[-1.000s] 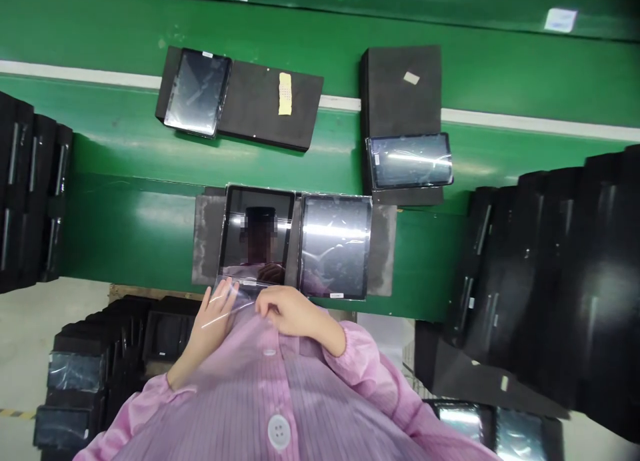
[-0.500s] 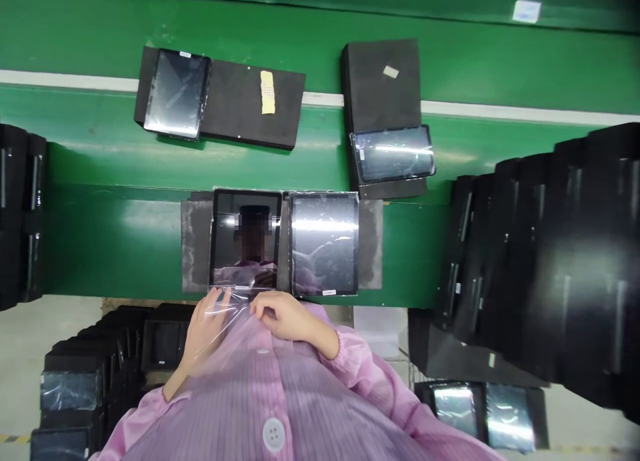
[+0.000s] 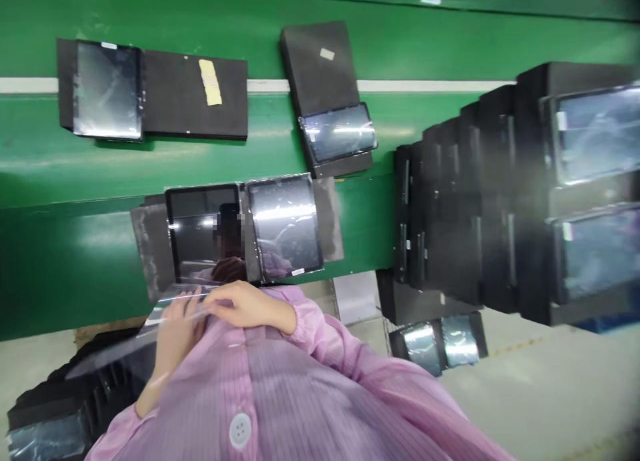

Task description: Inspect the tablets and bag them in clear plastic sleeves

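A sheet of clear plastic film (image 3: 127, 344) slants down to the left across my left hand (image 3: 177, 327), whose fingers are stretched out against it. My right hand (image 3: 246, 305) is bent, with finger and thumb pinched on the film near its upper edge. Just beyond my hands lies a glossy black tablet screen (image 3: 200, 231), which mirrors a person. A second screen (image 3: 287, 231) lies beside it on the right, with a wrinkled clear cover and a small white label at its near edge. Both rest on a dark foam pad (image 3: 329, 217).
Farther back on the green bench (image 3: 200, 164), two screens (image 3: 107, 91) (image 3: 340, 133) lie on black foam blocks, one block bearing a yellow note (image 3: 210, 82). Tall black tray stacks (image 3: 465, 207) stand at right. More stacks (image 3: 55, 401) sit low at left.
The view has shifted right and turned slightly, so the bench things appear farther left. The film now stretches out to the lower left over my left hand. My right hand stays closed on it.
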A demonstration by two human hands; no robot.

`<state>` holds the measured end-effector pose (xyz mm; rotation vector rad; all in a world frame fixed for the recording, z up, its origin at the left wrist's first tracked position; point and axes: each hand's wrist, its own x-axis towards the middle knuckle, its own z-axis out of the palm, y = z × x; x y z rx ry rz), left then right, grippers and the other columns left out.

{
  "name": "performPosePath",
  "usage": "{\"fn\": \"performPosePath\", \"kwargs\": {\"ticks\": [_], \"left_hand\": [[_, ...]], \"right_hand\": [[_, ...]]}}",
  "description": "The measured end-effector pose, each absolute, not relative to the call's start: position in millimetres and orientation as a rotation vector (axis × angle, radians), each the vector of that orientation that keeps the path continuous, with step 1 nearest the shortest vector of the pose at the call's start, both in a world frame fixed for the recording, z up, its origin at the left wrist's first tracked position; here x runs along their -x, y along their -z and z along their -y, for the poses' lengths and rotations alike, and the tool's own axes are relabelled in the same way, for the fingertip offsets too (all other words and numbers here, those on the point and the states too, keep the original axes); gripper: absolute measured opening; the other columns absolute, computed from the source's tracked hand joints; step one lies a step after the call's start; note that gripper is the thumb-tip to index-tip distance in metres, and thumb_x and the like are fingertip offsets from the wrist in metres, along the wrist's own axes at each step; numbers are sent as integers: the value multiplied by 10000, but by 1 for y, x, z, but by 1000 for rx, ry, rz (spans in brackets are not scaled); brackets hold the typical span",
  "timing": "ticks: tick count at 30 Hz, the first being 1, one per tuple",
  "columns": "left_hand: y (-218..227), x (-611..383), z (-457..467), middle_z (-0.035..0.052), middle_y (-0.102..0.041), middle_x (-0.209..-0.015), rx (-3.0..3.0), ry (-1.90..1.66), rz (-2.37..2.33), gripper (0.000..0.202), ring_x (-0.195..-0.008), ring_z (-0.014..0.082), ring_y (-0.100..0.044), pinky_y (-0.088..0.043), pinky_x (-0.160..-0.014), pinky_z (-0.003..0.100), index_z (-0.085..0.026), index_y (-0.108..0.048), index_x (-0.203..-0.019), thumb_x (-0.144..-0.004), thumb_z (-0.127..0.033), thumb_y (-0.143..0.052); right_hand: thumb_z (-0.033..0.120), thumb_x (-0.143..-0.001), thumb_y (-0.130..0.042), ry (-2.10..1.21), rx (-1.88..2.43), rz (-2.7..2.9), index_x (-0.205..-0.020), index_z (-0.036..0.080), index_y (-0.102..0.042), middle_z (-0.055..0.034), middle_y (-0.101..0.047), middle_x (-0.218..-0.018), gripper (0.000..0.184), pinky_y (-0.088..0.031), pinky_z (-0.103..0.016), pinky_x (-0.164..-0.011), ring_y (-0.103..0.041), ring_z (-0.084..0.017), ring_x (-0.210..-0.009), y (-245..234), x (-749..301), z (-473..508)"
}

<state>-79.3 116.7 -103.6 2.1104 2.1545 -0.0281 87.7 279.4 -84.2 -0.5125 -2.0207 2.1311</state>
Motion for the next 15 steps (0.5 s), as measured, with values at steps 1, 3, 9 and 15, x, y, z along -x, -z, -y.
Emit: {"fn": "performPosePath", "kwargs": {"ticks": [1,3,9,15], "left_hand": [[100,80,-122,168,-692,-1070,-2106,32,-2169,386,-975,312,-656,-510,-794,399,-117,-624,-1232,-972,-369,-489],[94,81,-135,156,-686,-1041,-2096,10,-2189,420,-920,304,-649,-501,-762,393,-123,-630,-1225,-958,-430,-529],[97,67,-178,207,-601,-1234,-2096,-164,-2090,390,-1149,344,-588,-505,-927,457,-111,-591,-1276,-978,-337,-478],[105,21,-223,230,-547,-1354,-2181,-252,-1903,460,-1272,369,-522,-462,-1044,498,-68,-553,-1334,-962,-338,-532]], "right_hand": [[156,-940,-565,-2105,601,1960,-1034,167,-715,-34,-743,-1041,178,-517,-243,-882,-697,-145,-951,85,-87,-281],[182,-940,-549,-2043,773,1795,-1068,166,-699,-41,-741,-1036,198,-536,-256,-887,-707,-148,-949,90,-88,-286],[206,-913,-522,-1348,1267,1679,-1238,196,-599,-94,-665,-1206,334,-539,-340,-969,-654,-182,-1082,121,-117,-334],[160,-876,-559,-608,1537,1861,-1290,134,-574,-161,-577,-1265,415,-397,-503,-1112,-506,-289,-1233,148,-177,-425]]}}
